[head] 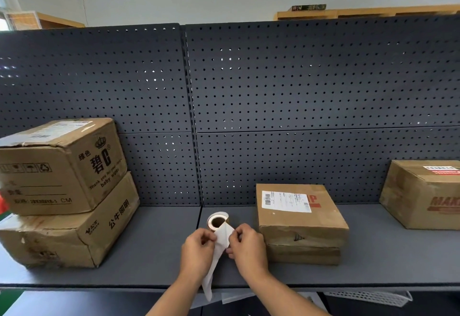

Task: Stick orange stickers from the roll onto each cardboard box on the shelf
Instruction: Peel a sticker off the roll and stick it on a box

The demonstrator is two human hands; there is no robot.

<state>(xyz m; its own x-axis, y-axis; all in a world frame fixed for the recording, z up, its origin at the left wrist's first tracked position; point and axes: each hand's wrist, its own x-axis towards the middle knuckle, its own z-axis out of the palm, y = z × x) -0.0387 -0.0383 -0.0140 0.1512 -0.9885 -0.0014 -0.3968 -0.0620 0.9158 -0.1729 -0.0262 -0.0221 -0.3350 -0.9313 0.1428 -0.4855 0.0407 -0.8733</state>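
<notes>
The sticker roll [217, 220] stands on the dark shelf [154, 248] near its middle, and a white backing strip [219, 248] trails from it over the front edge. My left hand [196, 253] pinches the strip's left edge. My right hand [245, 248] pinches its right edge just in front of the roll. Two cardboard boxes are stacked at the left, the upper box [59, 166] on the lower box [67, 231]. A flat box with a shipping label [298, 223] lies right of my hands, and another box [423, 193] sits at the far right.
A dark pegboard back wall [249, 96] rises behind the shelf. Bare shelf surface lies between the left stack and the roll, and between the two right boxes. A white mesh tray [368, 297] shows below the shelf's front edge at the right.
</notes>
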